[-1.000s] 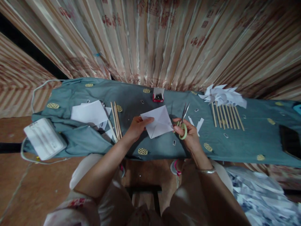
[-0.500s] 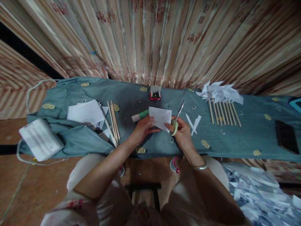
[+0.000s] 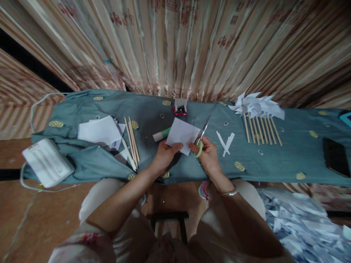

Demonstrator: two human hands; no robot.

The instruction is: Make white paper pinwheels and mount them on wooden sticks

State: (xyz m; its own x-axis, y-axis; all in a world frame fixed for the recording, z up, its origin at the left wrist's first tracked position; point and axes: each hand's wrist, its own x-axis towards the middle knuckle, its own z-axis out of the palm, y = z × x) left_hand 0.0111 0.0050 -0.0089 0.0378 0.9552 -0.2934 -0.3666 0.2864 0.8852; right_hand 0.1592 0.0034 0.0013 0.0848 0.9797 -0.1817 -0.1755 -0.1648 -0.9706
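Observation:
A white paper square (image 3: 181, 134) is held above the teal cloth-covered table (image 3: 287, 157). My left hand (image 3: 164, 155) pinches its lower left edge. My right hand (image 3: 207, 153) grips scissors (image 3: 200, 139) with a pale green handle, their blades pointing up along the paper's right edge. A green and white glue stick (image 3: 161, 134) lies just behind the paper on the left.
A stack of white paper (image 3: 99, 131) and loose wooden sticks (image 3: 131, 140) lie left. Finished paper pinwheels on sticks (image 3: 257, 109) lie right, near two paper strips (image 3: 225, 141). A small red box (image 3: 180, 109) sits at the back, a white pack (image 3: 46, 162) far left, a dark phone (image 3: 336, 157) far right.
The paper has been turned and drawn closer between my hands. The scissors have swung in against its right edge. The glue stick came into view behind it.

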